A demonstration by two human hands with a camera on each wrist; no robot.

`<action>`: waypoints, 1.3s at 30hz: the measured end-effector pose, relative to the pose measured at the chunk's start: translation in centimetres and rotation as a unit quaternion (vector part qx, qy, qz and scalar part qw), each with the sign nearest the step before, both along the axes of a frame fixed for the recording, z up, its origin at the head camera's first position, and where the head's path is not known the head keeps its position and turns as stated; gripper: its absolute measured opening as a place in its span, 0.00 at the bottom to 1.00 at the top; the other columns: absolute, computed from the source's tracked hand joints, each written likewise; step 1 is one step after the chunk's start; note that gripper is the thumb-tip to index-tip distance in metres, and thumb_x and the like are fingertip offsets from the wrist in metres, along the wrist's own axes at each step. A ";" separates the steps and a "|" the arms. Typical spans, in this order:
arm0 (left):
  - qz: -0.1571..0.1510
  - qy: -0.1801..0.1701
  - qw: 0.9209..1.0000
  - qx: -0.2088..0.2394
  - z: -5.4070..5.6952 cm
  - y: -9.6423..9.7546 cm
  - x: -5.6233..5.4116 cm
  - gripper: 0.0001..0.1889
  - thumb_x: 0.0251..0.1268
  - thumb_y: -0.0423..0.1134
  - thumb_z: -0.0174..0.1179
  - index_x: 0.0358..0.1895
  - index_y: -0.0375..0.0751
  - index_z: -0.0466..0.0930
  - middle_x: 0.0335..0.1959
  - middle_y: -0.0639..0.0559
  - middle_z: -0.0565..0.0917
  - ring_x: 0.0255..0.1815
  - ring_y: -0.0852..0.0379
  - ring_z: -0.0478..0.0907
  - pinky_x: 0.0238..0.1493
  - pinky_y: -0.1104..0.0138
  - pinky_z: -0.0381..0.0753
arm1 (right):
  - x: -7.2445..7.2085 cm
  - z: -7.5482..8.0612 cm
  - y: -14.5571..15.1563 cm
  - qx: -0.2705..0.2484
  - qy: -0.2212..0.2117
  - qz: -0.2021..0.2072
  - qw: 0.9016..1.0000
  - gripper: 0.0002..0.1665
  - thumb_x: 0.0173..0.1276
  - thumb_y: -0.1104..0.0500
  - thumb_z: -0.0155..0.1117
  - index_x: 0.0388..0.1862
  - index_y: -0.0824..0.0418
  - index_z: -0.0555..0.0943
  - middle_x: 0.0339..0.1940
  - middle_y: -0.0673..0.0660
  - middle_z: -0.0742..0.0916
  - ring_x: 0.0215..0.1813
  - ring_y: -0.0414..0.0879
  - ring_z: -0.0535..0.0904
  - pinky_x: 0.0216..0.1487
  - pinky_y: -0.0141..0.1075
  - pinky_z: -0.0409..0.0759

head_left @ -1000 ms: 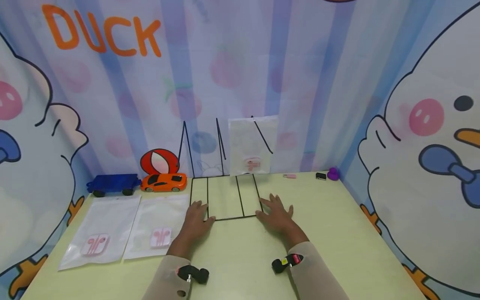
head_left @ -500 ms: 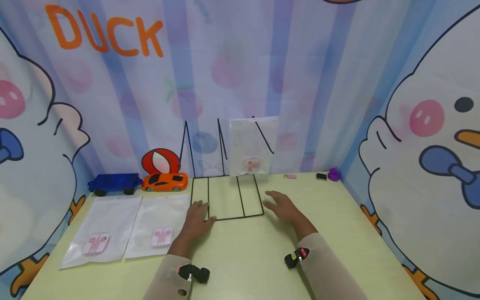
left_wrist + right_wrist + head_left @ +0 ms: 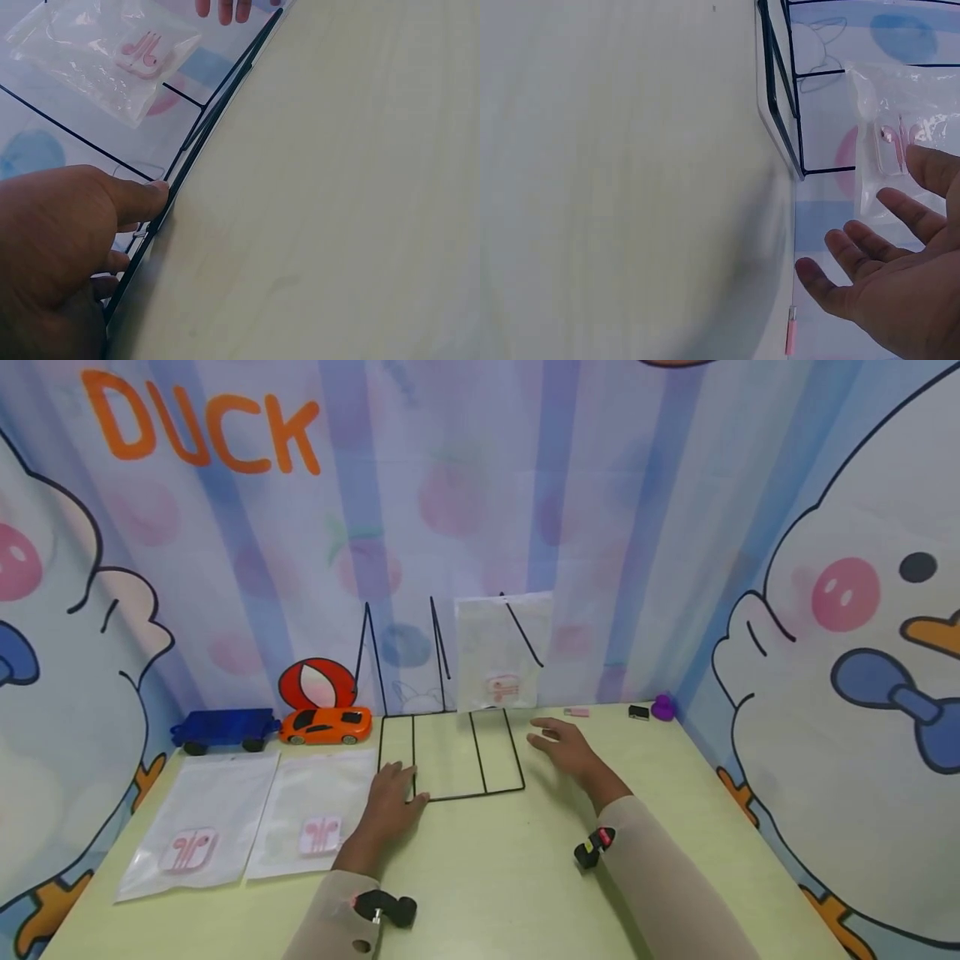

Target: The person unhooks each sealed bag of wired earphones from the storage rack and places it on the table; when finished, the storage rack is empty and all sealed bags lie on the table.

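Observation:
A black wire display rack (image 3: 484,793) stands at the back of the table, its base flat and several arms rising from the rear. My left hand (image 3: 392,802) holds the rack's front left corner; in the left wrist view the thumb (image 3: 142,201) lies on the front bar, other fingers beyond it. From the rack's right arm hangs a clear zip bag (image 3: 491,635) with pink-and-white earphones inside. My right hand (image 3: 573,750) is raised just right of the rack, fingers spread and holding nothing. The right wrist view shows that hand (image 3: 900,277) overlapping the hanging bag.
Two more earphone bags, one at far left (image 3: 232,793) and one beside it (image 3: 341,785), lie flat on the table. Behind them are a blue toy trailer (image 3: 225,728) and an orange toy car (image 3: 326,725). A pink stick (image 3: 577,712), black block (image 3: 639,712) and purple duck (image 3: 663,707) sit back right.
My right hand has let go of the rack's right front side and moved right, then up toward the back. My left hand stays at the rack's front left corner.

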State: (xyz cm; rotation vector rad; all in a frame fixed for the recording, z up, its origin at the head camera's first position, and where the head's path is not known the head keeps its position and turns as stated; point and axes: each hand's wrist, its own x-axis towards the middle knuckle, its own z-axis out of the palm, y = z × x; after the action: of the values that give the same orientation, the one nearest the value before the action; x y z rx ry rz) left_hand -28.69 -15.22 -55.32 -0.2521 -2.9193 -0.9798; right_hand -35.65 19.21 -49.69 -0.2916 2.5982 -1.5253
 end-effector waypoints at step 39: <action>-0.001 -0.010 1.000 -0.023 -0.1 0.2 0.2 0.28 0.83 0.42 0.60 0.77 0.30 0.72 0.84 0.25 0.63 0.88 0.25 0.55 0.88 0.32 0.51 | -3.5 4.0 -2.1 -0.116 0.017 -0.028 0.993 0.32 0.84 0.57 0.62 0.83 0.59 0.72 0.90 0.62 0.64 0.90 0.63 0.60 0.84 0.62 0.70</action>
State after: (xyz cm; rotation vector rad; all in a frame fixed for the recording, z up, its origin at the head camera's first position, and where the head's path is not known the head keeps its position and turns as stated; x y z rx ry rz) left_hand -28.45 -14.98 -55.45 -0.2485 -2.9632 -0.9205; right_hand -39.13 17.13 -45.65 -0.2687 2.4740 -1.8624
